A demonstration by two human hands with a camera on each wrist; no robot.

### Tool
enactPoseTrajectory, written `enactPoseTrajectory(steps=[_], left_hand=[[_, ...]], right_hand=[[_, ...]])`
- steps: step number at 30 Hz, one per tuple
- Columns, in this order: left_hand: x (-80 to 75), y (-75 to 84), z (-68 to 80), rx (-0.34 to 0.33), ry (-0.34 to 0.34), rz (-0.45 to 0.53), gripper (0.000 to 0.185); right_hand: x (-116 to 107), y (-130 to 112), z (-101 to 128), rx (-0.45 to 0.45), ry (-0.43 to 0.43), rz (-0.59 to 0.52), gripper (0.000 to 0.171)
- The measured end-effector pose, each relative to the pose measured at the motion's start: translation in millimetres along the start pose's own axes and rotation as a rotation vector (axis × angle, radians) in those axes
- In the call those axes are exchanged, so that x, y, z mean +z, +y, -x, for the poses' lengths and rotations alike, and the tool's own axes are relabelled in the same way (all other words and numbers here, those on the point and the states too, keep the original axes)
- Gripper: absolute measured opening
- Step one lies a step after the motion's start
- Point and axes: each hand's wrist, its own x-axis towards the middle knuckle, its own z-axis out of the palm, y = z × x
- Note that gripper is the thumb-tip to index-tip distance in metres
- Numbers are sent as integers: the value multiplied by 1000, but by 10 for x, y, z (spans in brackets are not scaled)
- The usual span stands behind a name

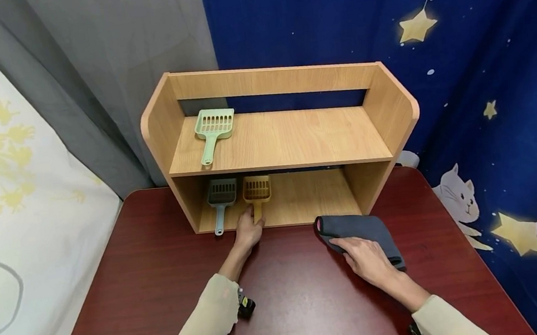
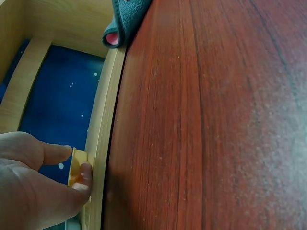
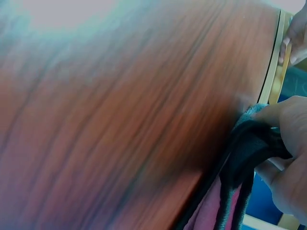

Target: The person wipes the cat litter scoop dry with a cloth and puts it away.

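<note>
My left hand [image 1: 249,231] pinches the handle of a yellow litter scoop [image 1: 257,188], which lies on the lower level of a wooden shelf. In the left wrist view, thumb and finger close on the yellow handle [image 2: 76,165] at the shelf's front edge. Beside it on the left lies a grey-blue litter scoop [image 1: 222,192]. A light green litter scoop [image 1: 215,122] rests on the upper level. My right hand [image 1: 369,260] grips the near edge of a folded dark grey cloth [image 1: 358,228]. Pink lining [image 3: 206,211] shows between its folds in the right wrist view.
The two-level wooden shelf [image 1: 285,137] stands at the back of a dark red table [image 1: 285,299], with raised side panels. The cloth lies before its right front corner. Behind hang a grey curtain [image 1: 128,45] and a blue starred curtain [image 1: 310,17].
</note>
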Motion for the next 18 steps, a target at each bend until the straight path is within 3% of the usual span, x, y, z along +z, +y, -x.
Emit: enactPoseTrajectory(steps=[12,18], left_hand=[[-73,3,58,39,-2,-58,66],[-89,-25,108,129,19,-118,66]], right_hand=[[6,32,53,-93,64,-63,59],[17,-3,82,-121,127,-103,63]])
